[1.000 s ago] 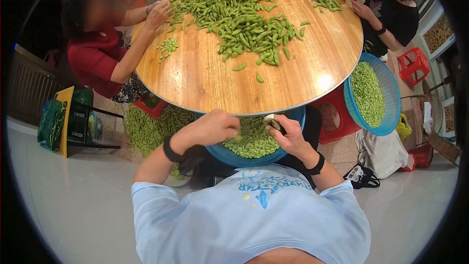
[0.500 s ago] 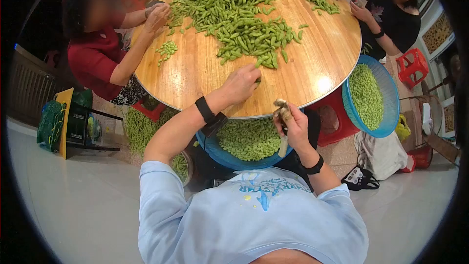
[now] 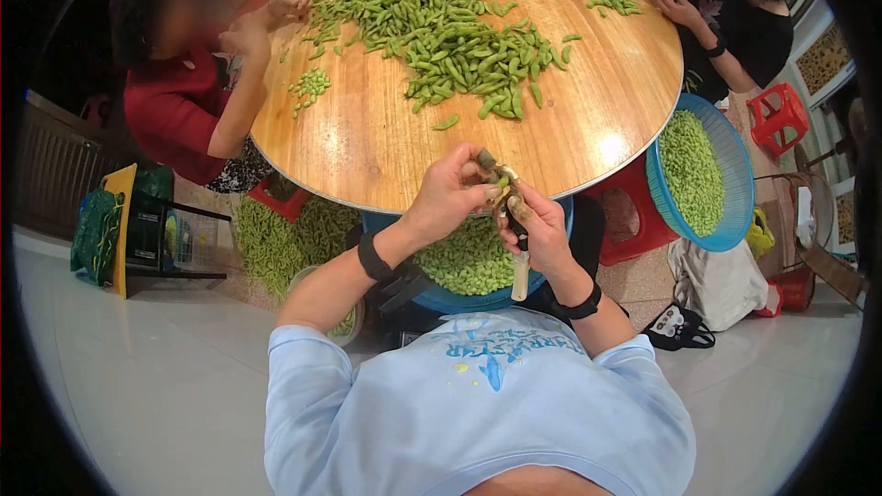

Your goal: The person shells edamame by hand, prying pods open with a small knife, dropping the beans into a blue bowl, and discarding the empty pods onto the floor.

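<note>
My left hand is closed, pinching a green soybean pod between thumb and fingers; dark covering shows on a fingertip. Close against it, my right hand grips a small tool with a pale handle pointing down towards me. Its working end is hidden among the fingers. Both hands are over the near table edge, above a blue basket of shelled green beans. Ahead on the round wooden table lies a big heap of pods, with one loose pod nearer me.
A person in red sits at the left by a small bean pile. Another in black works at the right. A second blue basket of beans stands beside a red stool. More pods lie on the floor.
My left hand has come back from the table towards my right hand, bringing a pod. My right hand has turned slightly inward with the tool. The person in red has raised their hands.
</note>
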